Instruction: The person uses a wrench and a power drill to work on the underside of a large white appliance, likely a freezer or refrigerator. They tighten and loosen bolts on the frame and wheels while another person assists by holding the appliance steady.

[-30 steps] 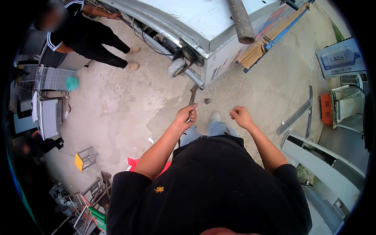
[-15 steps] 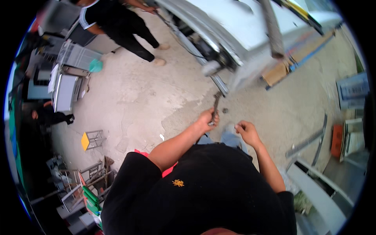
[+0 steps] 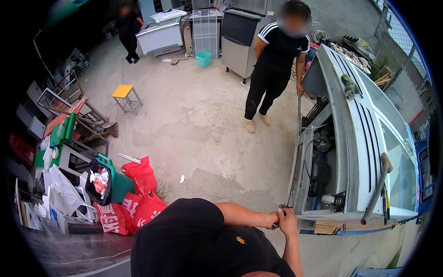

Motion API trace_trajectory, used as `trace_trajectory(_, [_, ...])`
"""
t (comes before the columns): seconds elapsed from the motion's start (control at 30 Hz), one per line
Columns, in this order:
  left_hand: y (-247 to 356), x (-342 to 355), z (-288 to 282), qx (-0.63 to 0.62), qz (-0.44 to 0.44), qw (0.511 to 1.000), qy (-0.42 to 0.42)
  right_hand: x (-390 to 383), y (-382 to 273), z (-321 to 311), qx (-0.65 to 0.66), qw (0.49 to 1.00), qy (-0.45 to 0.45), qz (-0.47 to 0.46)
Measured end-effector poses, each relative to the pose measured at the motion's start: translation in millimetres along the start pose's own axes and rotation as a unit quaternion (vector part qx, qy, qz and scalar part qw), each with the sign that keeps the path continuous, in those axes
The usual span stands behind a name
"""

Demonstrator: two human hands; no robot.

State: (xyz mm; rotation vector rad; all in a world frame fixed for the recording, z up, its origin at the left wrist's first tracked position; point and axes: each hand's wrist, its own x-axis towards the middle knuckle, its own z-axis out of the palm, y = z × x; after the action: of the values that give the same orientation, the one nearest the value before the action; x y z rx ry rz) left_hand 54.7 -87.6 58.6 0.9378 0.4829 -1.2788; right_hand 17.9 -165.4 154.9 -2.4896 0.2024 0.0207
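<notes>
1. The person's left hand (image 3: 269, 220) curls around a metal tool (image 3: 276, 225), mostly hidden by the fingers. The right hand (image 3: 289, 222) meets it with fingers bent; whether they pinch the tool cannot be told.
2. The tool sits just beside the near end of a long metal bar (image 3: 294, 161), along the open side of a white cabinet (image 3: 353, 115). A co-worker's hand (image 3: 300, 88) is at the far end.
3. The step in hand appears to be placing or adjusting the tool there; the next move probably calls for steady alignment.
4. Large white characters mark red plastic sheeting (image 3: 138, 207); a gold emblem (image 3: 240, 240) decorates the wearer's black shirt (image 3: 184, 231).
</notes>
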Motion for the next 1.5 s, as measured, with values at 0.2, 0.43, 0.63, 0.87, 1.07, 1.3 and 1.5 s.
trace_trajectory(0.2, [-12.8,46.2,-16.5,0.064,0.006,0.998,-0.010,76.8,14.1,31.2,-0.145,0.938,-0.313,0.037])
trace_trajectory(0.43, [-16.1,58.1,-7.5,0.097,0.002,0.995,0.034,93.2,7.2,49.1,-0.116,0.896,-0.424,0.063])
trace_trajectory(0.63, [-18.0,60.1,-3.4,0.126,-0.010,0.990,0.063,102.9,8.9,58.4,-0.151,0.891,-0.424,0.053])
trace_trajectory(0.87, [-16.9,49.1,-6.4,0.087,0.010,0.994,0.069,110.8,9.2,70.7,-0.221,0.850,-0.476,0.055])
trace_trajectory(1.07, [-2.3,26.2,-4.7,0.102,-0.030,0.993,0.046,109.2,13.7,74.6,-0.222,0.856,-0.463,0.065])
trace_trajectory(1.3, [-18.7,36.8,-5.7,0.153,-0.027,0.988,0.000,101.3,-0.6,58.8,-0.187,0.859,-0.474,0.056])
trace_trajectory(1.5, [-13.9,26.7,-30.0,0.101,-0.048,0.993,-0.030,90.9,-13.6,55.2,-0.181,0.900,-0.378,0.118])
